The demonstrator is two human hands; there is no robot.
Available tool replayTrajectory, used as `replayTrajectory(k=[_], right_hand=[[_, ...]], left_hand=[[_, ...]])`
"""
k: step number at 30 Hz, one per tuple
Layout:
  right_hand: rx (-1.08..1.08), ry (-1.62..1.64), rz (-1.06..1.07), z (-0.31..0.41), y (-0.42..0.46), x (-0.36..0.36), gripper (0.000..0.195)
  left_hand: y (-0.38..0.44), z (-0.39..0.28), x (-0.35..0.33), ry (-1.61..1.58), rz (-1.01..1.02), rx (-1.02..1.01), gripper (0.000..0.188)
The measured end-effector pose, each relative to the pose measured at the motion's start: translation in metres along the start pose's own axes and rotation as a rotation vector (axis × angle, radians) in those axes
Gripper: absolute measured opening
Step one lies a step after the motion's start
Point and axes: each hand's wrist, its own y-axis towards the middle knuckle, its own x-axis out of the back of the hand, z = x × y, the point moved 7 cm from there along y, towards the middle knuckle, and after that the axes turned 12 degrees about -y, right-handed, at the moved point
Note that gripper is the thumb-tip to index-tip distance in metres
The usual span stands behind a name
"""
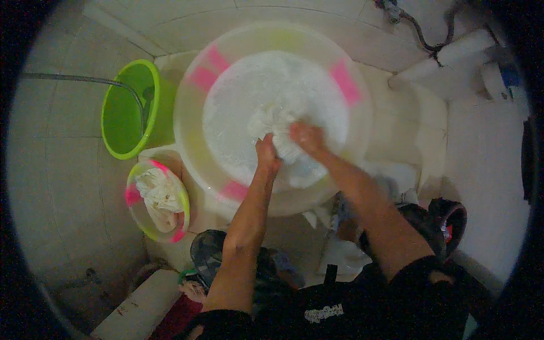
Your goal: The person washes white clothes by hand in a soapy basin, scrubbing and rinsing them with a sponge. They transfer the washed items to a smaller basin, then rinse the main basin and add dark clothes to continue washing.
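A large round plastic tub (pixel 187 127), pale with pink and yellow patches, holds white sudsy water (pixel 238 97). Over its middle is a bunched white cloth (pixel 267 117), partly in the suds. My left hand (pixel 267 153) grips the cloth's near left side. On the right side my right hand (pixel 308 138) is closed on the same cloth, a little blurred. Both hands hide part of the cloth, and what lies under the suds cannot be seen.
To the left stands a bright green bucket (pixel 156 127) with a shower hose (pixel 85 77) running into it. Below it a small basin (pixel 185 204) contains white cloth (pixel 159 191). Tiled walls (pixel 63 170) rise on both sides. A pipe and hose (pixel 418 32) are at upper right.
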Motion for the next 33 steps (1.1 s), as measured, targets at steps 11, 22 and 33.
replayTrajectory(k=[11,22,33], right_hand=[[-0.134,-0.136,0.284,-0.013,-0.013,-0.076,0.055],[-0.002,0.580,0.189,0.118,-0.037,0.012,0.025],[-0.164,0.111,0.042,0.057,0.035,0.007,0.021]], left_hand=[[0.027,-0.021,0.114,0.852,-0.316,-0.453,0.053],[-0.019,-0.014,0.033,-0.261,-0.009,0.168,0.056],[-0.040,-0.034,-0.010,-0.066,-0.086,-0.067,0.033]])
